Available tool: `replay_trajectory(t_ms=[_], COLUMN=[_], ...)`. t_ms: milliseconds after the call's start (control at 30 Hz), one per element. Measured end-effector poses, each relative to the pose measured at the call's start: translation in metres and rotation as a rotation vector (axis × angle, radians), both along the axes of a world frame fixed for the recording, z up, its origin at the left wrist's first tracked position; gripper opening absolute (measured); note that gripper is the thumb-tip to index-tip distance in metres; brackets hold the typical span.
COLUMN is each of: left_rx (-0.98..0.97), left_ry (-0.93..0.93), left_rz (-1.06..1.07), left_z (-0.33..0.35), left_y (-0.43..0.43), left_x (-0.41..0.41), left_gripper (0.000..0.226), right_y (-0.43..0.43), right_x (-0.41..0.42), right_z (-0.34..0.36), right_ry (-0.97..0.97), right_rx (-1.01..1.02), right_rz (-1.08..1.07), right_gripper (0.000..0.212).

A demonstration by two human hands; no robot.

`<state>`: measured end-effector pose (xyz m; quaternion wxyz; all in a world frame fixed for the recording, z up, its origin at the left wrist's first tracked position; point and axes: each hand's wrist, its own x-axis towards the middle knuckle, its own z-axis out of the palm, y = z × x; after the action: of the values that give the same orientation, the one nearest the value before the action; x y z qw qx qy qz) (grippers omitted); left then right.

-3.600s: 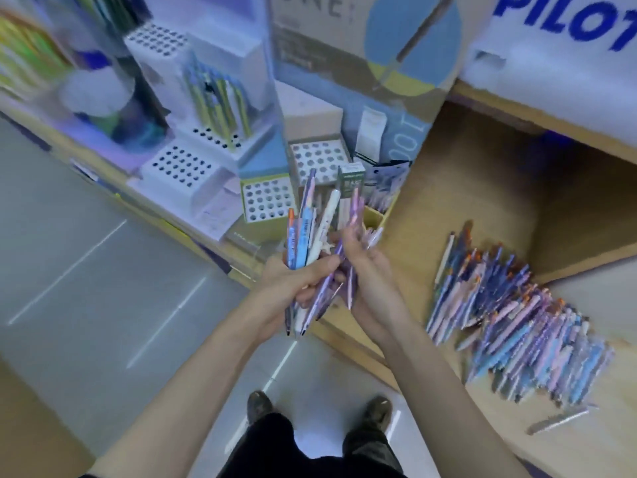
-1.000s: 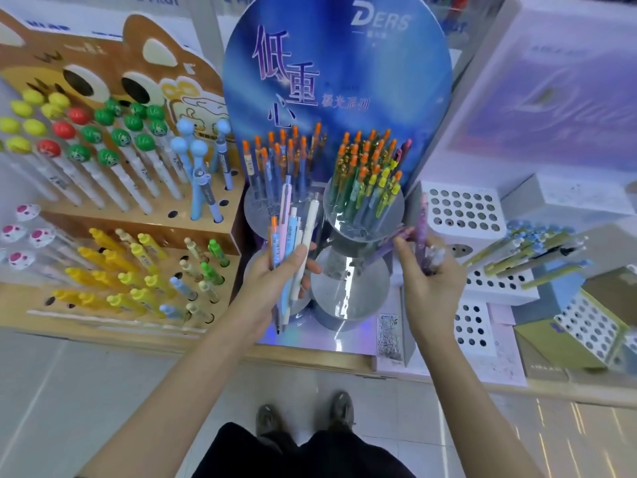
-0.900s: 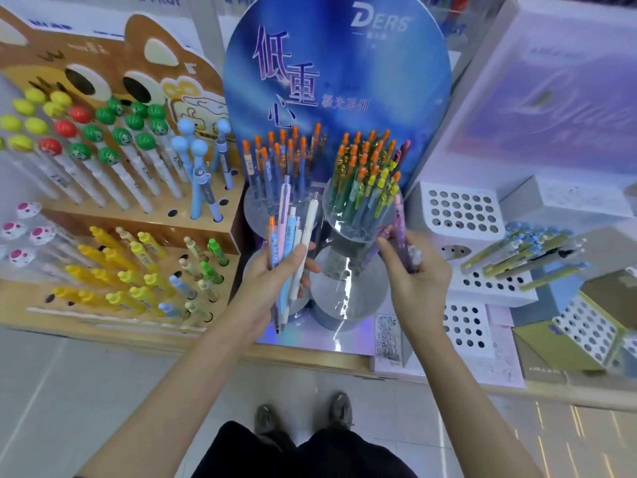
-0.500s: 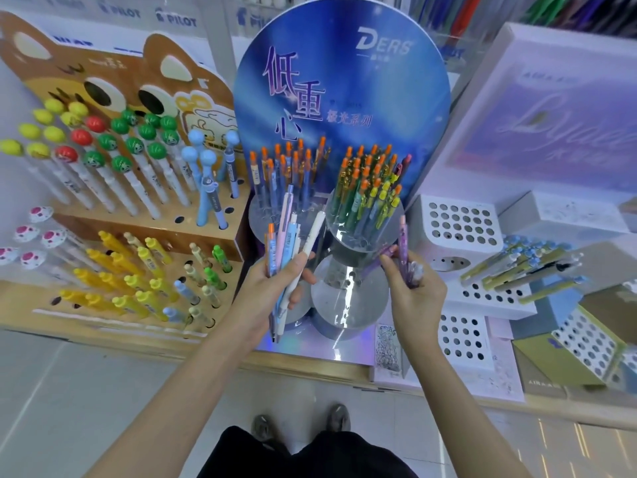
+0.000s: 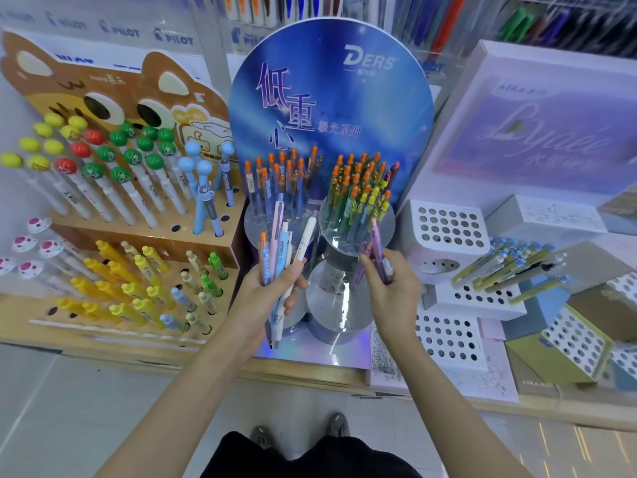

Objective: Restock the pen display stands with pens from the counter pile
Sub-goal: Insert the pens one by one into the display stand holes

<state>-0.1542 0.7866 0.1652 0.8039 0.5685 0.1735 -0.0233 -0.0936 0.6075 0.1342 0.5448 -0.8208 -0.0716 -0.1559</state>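
My left hand [image 5: 267, 294] grips a bunch of pens [image 5: 281, 250], blue, pink and white, held upright in front of the blue DERS display stand [image 5: 331, 108]. My right hand [image 5: 391, 291] pinches a few purple pens [image 5: 377, 251] just below the stand's right clear cup [image 5: 356, 220], which is packed with orange-capped green and yellow pens. The left clear cup [image 5: 265, 215] holds orange-capped blue pens. A lower clear cup [image 5: 331, 298] sits between my hands. The counter pile is out of view.
A brown cartoon stand [image 5: 113, 215] with ball-topped and yellow pens fills the left. White perforated holders [image 5: 448, 225] stand at right, one tier with yellow-green pens [image 5: 510, 267]. A purple display box [image 5: 537, 132] rises behind. The wooden counter edge [image 5: 310, 372] runs below.
3.6 s ago both hands held one bunch by the counter pile. Now I face the DERS stand with the bunch split, and my right hand has moved left toward the right cup.
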Motion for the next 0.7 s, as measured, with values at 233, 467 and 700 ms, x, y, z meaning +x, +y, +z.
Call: replay_trajectory(t_ms=[233,467,700], left_rx=[0.002,0.018,0.025], left_ry=[-0.019,0.0,0.003], left_rz=[-0.003,-0.007,0.007], left_z=[0.005,0.009,0.01], left_y=[-0.005,-0.004,-0.004], left_x=[-0.002,-0.007,-0.012], left_gripper=[0.04,0.053,0.052], right_y=[0.007,0.014,-0.005], right_x=[-0.007,-0.006,-0.024], right_z=[0.003,0.004,0.02], right_ry=[0.043,0.094,0.145], right_rx=[-0.021,-0.001,0.211], right_rz=[-0.094,-0.142,0.008], right_gripper=[0.015,0.015,0.01])
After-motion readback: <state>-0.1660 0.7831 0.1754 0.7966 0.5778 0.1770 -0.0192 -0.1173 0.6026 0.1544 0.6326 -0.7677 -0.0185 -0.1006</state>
